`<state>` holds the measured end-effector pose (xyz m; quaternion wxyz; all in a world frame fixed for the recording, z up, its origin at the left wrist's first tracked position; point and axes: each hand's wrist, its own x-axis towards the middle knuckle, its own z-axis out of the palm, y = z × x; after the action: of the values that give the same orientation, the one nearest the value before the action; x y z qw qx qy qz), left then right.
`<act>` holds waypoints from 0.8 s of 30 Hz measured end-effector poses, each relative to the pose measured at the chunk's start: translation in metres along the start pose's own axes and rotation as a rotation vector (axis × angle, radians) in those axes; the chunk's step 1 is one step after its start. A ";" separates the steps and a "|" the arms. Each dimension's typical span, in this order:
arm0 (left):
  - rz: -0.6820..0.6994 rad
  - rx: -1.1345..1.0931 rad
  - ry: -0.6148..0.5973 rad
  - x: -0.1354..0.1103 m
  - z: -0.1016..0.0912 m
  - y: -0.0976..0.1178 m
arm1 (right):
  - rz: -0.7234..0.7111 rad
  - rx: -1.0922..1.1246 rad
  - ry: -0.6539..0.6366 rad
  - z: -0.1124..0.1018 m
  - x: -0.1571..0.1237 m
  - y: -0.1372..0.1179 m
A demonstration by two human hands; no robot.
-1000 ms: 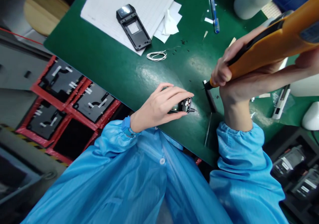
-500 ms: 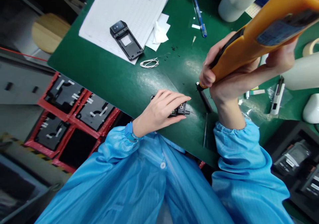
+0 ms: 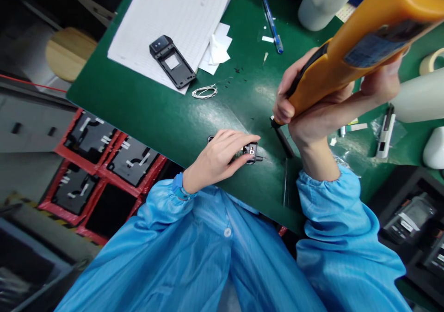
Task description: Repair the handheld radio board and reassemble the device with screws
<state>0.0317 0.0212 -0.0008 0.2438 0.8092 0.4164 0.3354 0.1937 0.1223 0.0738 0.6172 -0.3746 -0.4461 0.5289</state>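
Note:
My left hand lies over a small black electronic device on the green table, fingers and thumb closed around its sides. Part of a circuit board shows beyond the fingertips, and a thin stub sticks out at its right end; the palm hides the rest. My right hand is wrapped round a large orange handheld tool with a black inset and a label. Its narrow black end points down and left, above the table and apart from the device. A black strip and thin metal tweezers lie between my hands.
An empty black device housing rests on paper sheets, near a coiled white wire. Further back are a blue pen and a white bottle. A utility knife lies right; red-edged trays stand below left.
The whole view has shifted slightly. My left hand still holds the device, its thumb now closer against it, and my right hand still grips the orange tool.

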 end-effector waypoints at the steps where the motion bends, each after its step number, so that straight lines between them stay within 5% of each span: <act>1: -0.006 -0.008 0.004 0.000 -0.001 0.000 | 0.002 -0.003 -0.013 0.000 0.000 0.000; 16: -0.043 0.059 0.010 -0.003 -0.002 -0.004 | 0.003 -0.047 -0.091 -0.012 0.001 -0.005; 24: -0.065 0.034 0.011 -0.005 -0.003 -0.005 | 0.342 -0.044 -0.126 -0.022 0.009 -0.006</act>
<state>0.0248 0.0206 -0.0040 0.2385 0.7972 0.4497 0.3246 0.2172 0.1301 0.0736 0.4806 -0.4245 -0.4252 0.6388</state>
